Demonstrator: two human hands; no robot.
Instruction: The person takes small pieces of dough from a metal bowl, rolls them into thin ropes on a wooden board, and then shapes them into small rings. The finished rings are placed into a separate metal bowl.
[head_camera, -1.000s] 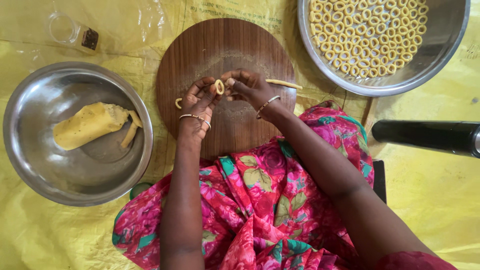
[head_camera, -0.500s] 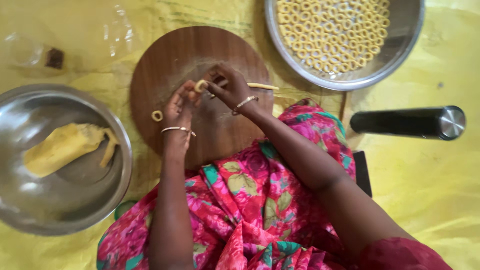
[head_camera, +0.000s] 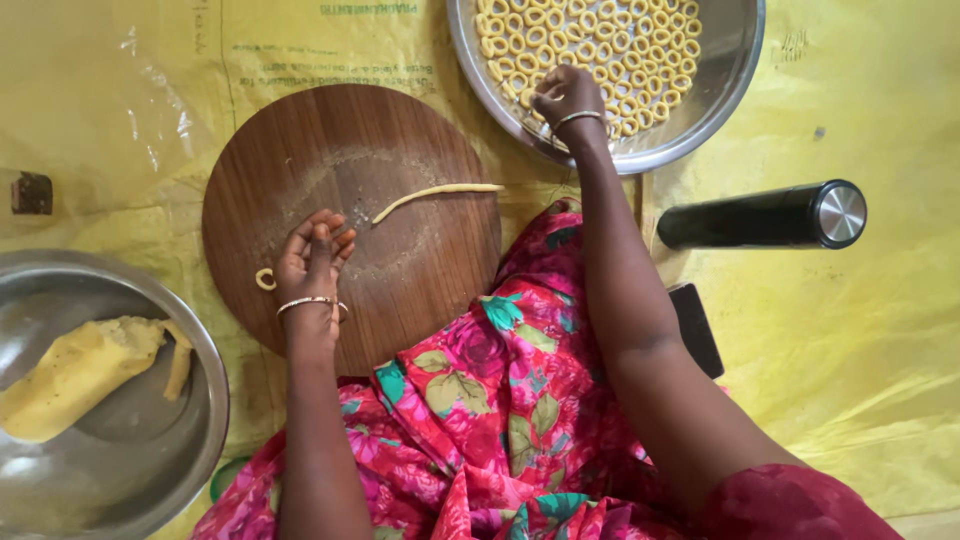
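Observation:
My left hand (head_camera: 313, 258) rests on the round wooden board (head_camera: 420, 290), fingers loosely curled, holding nothing. A small dough ring (head_camera: 265, 279) lies at the board's left edge beside it. A thin rolled dough strip (head_camera: 433, 195) lies across the board's upper middle. My right hand (head_camera: 562, 92) reaches into the steel tray (head_camera: 722, 85) at the top, over several yellow dough rings (head_camera: 620, 45). Its fingers are bunched over the rings; I cannot tell whether they hold one.
A steel bowl (head_camera: 185, 440) at lower left holds a lump of yellow dough (head_camera: 75, 375). A black cylindrical flask (head_camera: 765, 215) lies on the yellow sheet (head_camera: 860, 350) at right. A dark flat object (head_camera: 697, 328) lies beside my pink floral clothing (head_camera: 490, 400).
Both hands were together over the board shaping a ring. My right hand has since moved up into the steel tray, and my left hand has settled on the board, leaving the strip lying free.

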